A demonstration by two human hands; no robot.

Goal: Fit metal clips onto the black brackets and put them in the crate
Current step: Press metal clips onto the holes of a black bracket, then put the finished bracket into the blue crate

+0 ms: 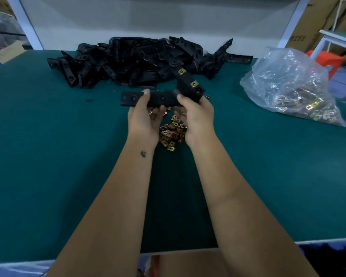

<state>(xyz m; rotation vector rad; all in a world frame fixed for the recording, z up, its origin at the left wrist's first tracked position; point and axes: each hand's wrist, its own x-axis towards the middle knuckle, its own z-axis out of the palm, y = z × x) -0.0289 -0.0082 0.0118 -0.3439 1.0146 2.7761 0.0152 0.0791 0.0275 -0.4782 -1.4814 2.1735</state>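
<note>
Black bracket (160, 97), centre frame above the bench (48, 156), is gripped by left hand (143, 118) and right hand (196, 116). Two fitted clips (193, 84) could probably slip off if jostled.

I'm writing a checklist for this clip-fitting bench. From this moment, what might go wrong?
1. The bracket held by the left hand and right hand shows two clips on its far arm only; the near arm's holes look bare, so it may be put away unfinished.
2. The loose clips lie under the wrists and could be swept aside.
3. The clip bag slumps near the table's right side and may spill.
</note>
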